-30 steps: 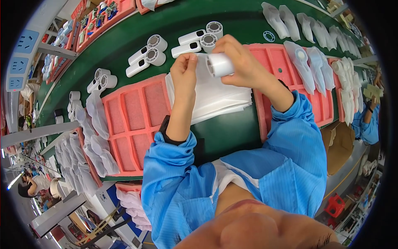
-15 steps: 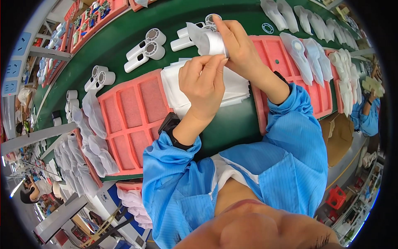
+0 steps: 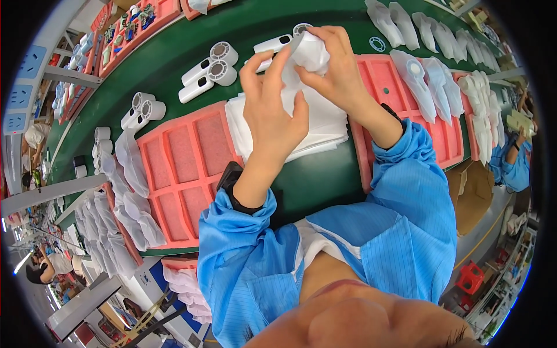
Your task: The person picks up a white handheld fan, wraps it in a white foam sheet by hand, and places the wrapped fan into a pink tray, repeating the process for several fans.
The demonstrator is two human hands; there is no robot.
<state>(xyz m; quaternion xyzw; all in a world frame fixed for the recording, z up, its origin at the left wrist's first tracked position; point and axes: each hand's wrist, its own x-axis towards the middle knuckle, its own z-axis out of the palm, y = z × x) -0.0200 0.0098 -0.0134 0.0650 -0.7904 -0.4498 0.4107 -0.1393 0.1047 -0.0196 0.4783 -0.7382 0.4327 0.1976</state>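
Observation:
Above a stack of thin white sleeves (image 3: pixel 325 124), my right hand (image 3: pixel 342 69) grips a white device in a translucent sleeve (image 3: pixel 311 53), fingers over its rounded end and thumb beneath. My left hand (image 3: pixel 272 110) is beside it on the left, with fingers spread and thumb apart, the fingertips close to the sleeve's edge. Whether they touch it I cannot make out. Just behind my hands lies a bare white device with a round ringed head (image 3: pixel 272 44), partly covered by my fingers. Another pair of such white devices (image 3: pixel 197 88) lies to its left.
Pink foam trays with compartments flank the stack, one left (image 3: pixel 180 156) and one right (image 3: pixel 400 87). Sleeved devices (image 3: pixel 426 87) rest on the right tray, others (image 3: pixel 136 214) at far left. A white ring (image 3: pixel 377 44) lies on the green table (image 3: pixel 313 185). A co-worker's blue sleeve (image 3: pixel 513 168) shows at right.
My left hand has let go of the sleeve's edge, opened and spread its fingers. My right hand has turned the sleeved device, its fingers now round the end. Bare devices shifted slightly in view.

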